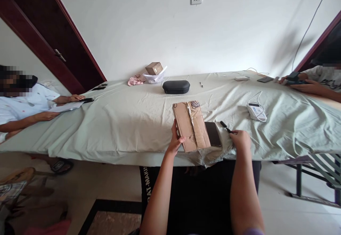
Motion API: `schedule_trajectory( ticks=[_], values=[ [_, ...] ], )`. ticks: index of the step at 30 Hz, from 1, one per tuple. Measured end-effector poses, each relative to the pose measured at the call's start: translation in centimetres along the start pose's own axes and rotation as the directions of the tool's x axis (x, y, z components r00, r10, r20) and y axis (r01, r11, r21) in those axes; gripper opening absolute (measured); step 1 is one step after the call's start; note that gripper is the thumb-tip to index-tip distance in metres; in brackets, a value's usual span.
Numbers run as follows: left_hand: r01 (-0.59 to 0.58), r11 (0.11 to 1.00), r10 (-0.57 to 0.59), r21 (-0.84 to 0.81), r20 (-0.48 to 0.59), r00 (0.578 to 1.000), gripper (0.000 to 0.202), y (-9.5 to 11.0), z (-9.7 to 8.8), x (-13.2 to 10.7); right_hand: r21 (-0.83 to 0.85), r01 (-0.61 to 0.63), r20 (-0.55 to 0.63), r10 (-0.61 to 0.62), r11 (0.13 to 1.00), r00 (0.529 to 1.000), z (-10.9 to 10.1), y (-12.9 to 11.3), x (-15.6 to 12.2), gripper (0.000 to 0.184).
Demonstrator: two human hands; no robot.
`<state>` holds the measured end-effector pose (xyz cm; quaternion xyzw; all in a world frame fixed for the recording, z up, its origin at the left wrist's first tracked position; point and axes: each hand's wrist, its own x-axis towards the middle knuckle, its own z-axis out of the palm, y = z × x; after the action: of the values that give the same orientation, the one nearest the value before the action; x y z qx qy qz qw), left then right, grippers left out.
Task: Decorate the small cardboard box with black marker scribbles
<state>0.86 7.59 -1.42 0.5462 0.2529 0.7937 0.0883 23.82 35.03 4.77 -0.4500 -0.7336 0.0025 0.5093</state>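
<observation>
My left hand (176, 141) grips a brown cardboard box (183, 123) by its left edge, thumb on the near face. The box is tilted up over the table, with a strip of tape down its middle and dark scribbled marks at its top corners. My right hand (241, 140) is closed on a slim black marker pen (225, 126), whose thicker end points away to the left. Between the two hands a dark flat object like a phone or tablet (213, 134) lies on the cloth, partly hidden by the box.
A pale green cloth (128, 121) covers the table. A black zip case (176, 87), a pen (201, 85), a plastic basket (154, 78) with a small box, and a pink cloth (135, 80) lie farther back. A white corded device (256, 111) lies right. People sit at both ends.
</observation>
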Motion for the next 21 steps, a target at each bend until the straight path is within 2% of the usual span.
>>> schedule_trajectory(
  ticks=[4,8,11,14,17,21],
  values=[
    [-0.001,1.000,0.001,0.002,0.000,1.000,0.123,0.1,0.1,0.0,0.003,-0.021,-0.048,0.021,1.000,0.999,0.5,-0.9,-0.1,0.044],
    [-0.005,1.000,0.005,0.001,0.008,1.000,0.125,0.1,0.1,0.0,-0.001,-0.051,-0.107,0.051,0.999,0.993,0.7,-2.9,-0.1,0.048],
    [-0.004,1.000,0.004,0.002,0.023,1.000,0.126,-0.1,-0.1,0.1,-0.071,-0.039,-0.048,0.035,0.997,0.998,0.9,-5.1,0.3,0.053],
    [-0.006,1.000,0.006,0.009,0.031,0.999,0.126,-0.2,-0.2,0.0,-0.115,-0.010,-0.010,0.009,0.993,1.000,1.5,-7.4,0.4,0.047],
    [-0.003,1.000,0.003,0.018,0.031,1.000,0.125,-0.1,-0.2,-0.1,-0.051,0.014,-0.087,-0.019,0.999,0.996,2.1,-8.6,0.2,0.039],
    [0.005,1.000,-0.006,0.026,0.023,1.000,0.124,0.1,-0.1,-0.1,0.085,0.099,-0.106,-0.090,0.991,0.990,1.6,-8.5,-0.2,0.039]
  ],
)
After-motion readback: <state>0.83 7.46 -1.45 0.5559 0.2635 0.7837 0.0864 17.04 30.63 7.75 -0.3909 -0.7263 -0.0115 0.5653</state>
